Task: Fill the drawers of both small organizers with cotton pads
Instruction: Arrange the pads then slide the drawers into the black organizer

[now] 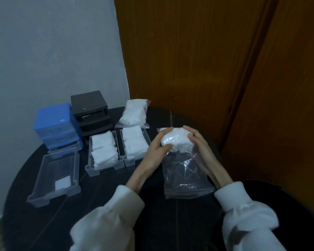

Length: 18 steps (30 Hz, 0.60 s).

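Both hands on one clear plastic bag [186, 175], near-right on the round dark table [105, 192]. Left hand [157, 151]: fingers curled over the far-left end of the wad of cotton pads [176, 142] bunched in the bag's far end, thumb pressing in from the near side. Right hand [198, 145]: fingers curved around the wad's right side, gripping through the plastic. Wad sits between the two palms; the rest of the bag hangs toward the near edge, see-through, looks empty.

Containers, going outward:
- Right clear drawer [134, 161], just left of the left hand: packed with square white pads, about two stacks front to back.
- Middle clear drawer [105, 169], touching the right one side by side: also full, pads heaped above the rim.
- Left clear drawer [54, 178], apart from the other two, angled: one single pad [62, 183] at its near end, the remainder bare.
- Second bag of pads [134, 113], far side behind the right drawer: full, lying flat.
- Blue organizer [55, 124], far left by the wall: drawers in place, contents can't tell.
- Black organizer [92, 113], just right of blue, touching or nearly: three open slots.

Count: 2 organizers, 3 loose drawers, 2 bags, 2 hands.
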Tool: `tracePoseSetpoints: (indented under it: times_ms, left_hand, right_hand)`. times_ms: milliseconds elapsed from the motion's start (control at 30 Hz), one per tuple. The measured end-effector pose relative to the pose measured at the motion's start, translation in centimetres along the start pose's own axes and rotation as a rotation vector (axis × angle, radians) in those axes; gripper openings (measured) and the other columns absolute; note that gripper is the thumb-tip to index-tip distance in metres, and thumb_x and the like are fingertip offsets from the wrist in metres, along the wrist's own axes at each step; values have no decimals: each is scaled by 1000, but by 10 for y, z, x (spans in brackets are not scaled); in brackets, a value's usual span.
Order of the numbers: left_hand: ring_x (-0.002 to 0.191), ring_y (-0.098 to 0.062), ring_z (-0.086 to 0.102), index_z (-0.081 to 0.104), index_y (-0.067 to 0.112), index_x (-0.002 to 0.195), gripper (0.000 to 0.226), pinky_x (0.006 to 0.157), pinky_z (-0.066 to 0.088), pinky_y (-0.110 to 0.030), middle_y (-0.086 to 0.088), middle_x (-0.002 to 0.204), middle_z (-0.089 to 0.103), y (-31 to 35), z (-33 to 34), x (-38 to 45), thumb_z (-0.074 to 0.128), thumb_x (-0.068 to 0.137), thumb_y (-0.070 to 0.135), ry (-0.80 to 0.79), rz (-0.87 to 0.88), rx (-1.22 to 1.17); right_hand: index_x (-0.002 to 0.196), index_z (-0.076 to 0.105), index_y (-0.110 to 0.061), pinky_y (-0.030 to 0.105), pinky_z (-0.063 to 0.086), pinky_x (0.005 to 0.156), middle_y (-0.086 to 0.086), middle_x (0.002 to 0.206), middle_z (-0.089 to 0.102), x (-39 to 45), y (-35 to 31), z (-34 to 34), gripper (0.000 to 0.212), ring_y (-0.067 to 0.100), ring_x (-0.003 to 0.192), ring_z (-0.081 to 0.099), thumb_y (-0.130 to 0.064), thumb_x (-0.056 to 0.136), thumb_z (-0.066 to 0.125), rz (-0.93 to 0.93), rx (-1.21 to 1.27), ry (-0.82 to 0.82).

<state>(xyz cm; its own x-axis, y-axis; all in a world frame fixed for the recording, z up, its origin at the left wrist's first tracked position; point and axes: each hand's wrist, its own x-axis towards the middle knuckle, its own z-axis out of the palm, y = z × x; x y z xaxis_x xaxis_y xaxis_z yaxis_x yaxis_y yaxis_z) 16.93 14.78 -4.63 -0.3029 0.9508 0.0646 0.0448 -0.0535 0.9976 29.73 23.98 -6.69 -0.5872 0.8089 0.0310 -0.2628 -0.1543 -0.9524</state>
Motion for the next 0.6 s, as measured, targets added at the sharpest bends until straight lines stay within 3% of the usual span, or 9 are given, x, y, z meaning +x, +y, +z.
tracePoseSetpoints:
  times_ms: [133, 333, 467, 600]
  left_hand:
    - [95, -10, 55, 51, 20, 126, 38, 72, 54, -19, 8, 113, 49, -1, 5, -10, 47, 93, 2, 21, 22, -66]
    - [103, -21, 57, 59, 15, 108, 18, 73, 52, -20, -8, 120, 56, -16, 10, -12, 46, 97, 11, 86, 92, -49]
    - [102, -20, 57, 59, 18, 102, 16, 69, 49, -19, -7, 118, 57, -21, 11, -11, 45, 97, 12, 102, 98, -41]
    - [103, -22, 56, 59, 17, 103, 20, 68, 50, -18, -7, 119, 55, -19, 10, -14, 44, 95, 5, 79, 93, -63]
  right_hand:
    - [111, 61, -20, 33, 56, 74, 5, 127, 49, -5, 3, -1, 22, 27, 110, 54, -17, 93, 48, -31, -7, 15]
    - [90, 64, -15, 27, 50, 72, 2, 107, 60, -10, 9, -9, 13, 21, 101, 57, -9, 91, 52, -81, -97, 54]
    - [87, 65, -15, 29, 50, 75, 2, 101, 62, -12, 10, -11, 14, 19, 97, 58, -6, 88, 54, -111, -155, 40]
    - [83, 69, -19, 25, 49, 68, 2, 100, 60, -13, 10, -11, 19, 21, 95, 57, -4, 85, 57, -121, -165, 54]
